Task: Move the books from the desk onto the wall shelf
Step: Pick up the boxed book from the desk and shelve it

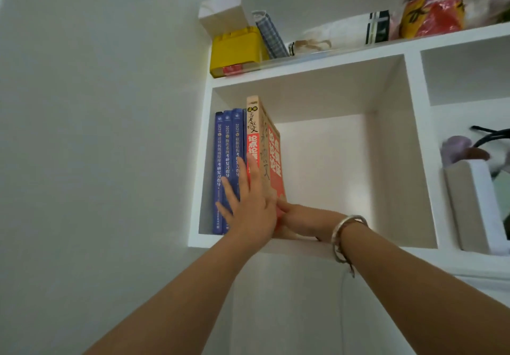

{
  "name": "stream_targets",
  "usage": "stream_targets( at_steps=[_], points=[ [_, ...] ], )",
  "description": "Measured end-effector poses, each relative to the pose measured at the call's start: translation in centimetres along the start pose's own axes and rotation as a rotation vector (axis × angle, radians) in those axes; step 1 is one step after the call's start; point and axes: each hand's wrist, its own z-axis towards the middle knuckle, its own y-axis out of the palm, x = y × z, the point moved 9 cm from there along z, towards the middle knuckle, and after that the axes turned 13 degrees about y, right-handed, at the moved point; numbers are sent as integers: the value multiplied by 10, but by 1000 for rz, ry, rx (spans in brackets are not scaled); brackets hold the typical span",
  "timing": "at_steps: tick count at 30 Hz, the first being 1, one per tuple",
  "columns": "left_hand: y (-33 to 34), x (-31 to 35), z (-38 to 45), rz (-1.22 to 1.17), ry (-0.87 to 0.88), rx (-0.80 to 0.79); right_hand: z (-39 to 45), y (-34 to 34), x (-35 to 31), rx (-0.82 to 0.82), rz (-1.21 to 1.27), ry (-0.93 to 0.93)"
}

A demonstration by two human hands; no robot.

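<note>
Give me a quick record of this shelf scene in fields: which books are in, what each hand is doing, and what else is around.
compartment: white wall shelf, left cubby
books in: three blue books upright at the left wall, red and tan book beside them, taller
left hand: fingers flat, pressing the spines
right hand: at the red and tan book's lower right side; grip unclear
right wrist: silver bracelet
shelf above: yellow box, checked packet

right hand (296, 218) fingertips hidden behind red book (271, 161)
</note>
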Motion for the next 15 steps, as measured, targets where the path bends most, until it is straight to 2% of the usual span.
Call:
stream_targets(
  at_steps=[4, 8, 12, 15],
  points=[
    [23, -21, 10, 173, -5, -125, 20, 6, 6, 22, 24, -51],
    [30, -23, 11, 319, 7, -132, -7, -17, 16, 154, 179, 15],
    [22, -19, 3, 200, 7, -180, -45, -38, 18, 235, 336, -18],
    [9, -10, -20, 149, 76, -164, -73, -42, 19, 266, 482, -68]
  ],
)
